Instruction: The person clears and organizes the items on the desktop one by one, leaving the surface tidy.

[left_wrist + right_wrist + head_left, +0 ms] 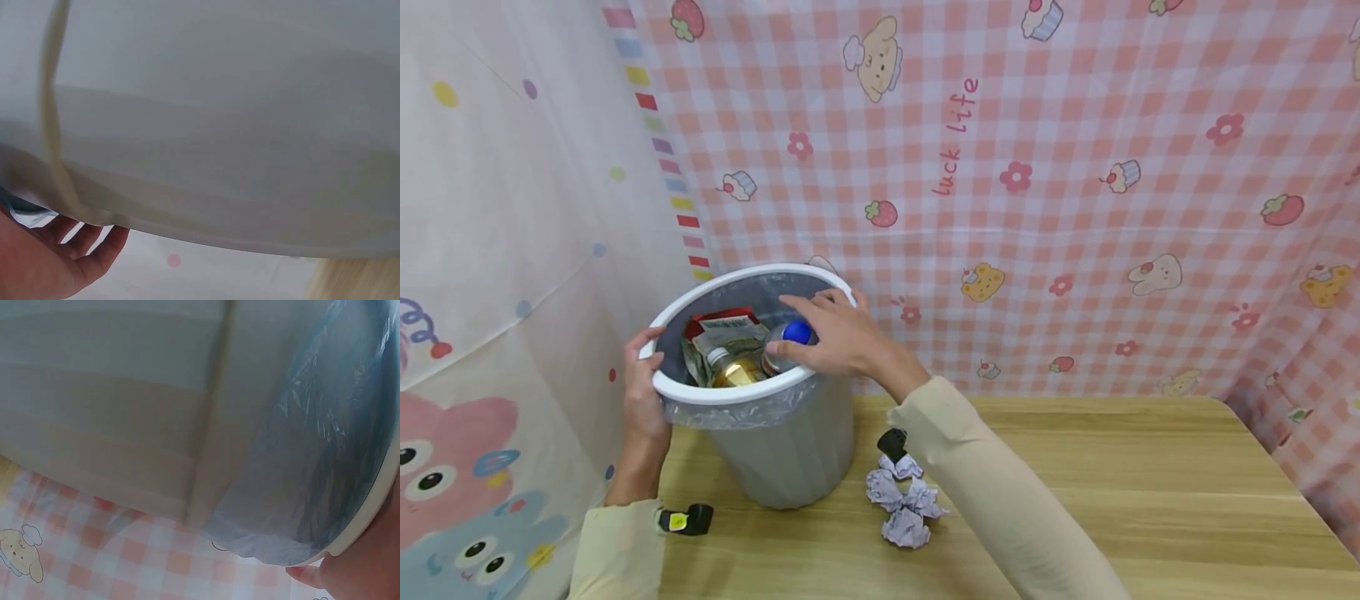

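A grey trash can (778, 458) with a white rim (730, 393) and a clear plastic liner (737, 414) leans a little to the left on the table. My left hand (646, 400) grips the rim on its left side; its fingertips also show beside the can in the left wrist view. Across the right side of the rim lies my right hand (842, 337), holding it, with thumb and index finger reaching over the opening. Under that thumb is a clear bottle with a blue cap (797, 332). A bottle of yellow liquid (736, 372) and a red-and-white packet (722, 327) lie inside.
Several crumpled paper balls (904, 504) lie on the wooden table (1150, 483), right of the can and beside my right sleeve. A pink checked cloth (1075, 217) hangs behind the table, and a white patterned cloth (535, 217) hangs at the left.
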A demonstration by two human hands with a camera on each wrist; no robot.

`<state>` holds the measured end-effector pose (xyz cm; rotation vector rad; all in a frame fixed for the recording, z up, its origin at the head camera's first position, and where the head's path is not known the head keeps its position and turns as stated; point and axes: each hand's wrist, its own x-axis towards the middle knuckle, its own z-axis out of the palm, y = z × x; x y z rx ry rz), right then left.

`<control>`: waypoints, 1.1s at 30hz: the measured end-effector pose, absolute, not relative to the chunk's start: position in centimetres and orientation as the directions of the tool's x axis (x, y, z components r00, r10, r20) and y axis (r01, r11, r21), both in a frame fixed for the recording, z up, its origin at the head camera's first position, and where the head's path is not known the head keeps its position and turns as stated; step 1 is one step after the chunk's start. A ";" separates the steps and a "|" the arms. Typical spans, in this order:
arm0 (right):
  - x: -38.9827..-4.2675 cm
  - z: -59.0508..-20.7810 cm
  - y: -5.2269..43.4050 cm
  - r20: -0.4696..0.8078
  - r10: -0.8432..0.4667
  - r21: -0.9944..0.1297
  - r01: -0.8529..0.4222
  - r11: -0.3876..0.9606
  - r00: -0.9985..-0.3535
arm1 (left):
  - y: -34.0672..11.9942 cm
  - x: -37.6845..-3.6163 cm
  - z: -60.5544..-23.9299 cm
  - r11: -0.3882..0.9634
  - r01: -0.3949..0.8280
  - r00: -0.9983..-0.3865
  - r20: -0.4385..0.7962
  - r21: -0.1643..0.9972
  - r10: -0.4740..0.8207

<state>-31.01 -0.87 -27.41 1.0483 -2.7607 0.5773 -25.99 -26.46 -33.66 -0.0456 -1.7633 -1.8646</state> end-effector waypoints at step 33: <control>-29.5 -27.8 2.6 0.412 -0.554 -0.539 -0.683 0.493 -0.724 | -26.5 -25.8 -33.8 0.054 0.413 -0.841 0.404 0.909 -0.360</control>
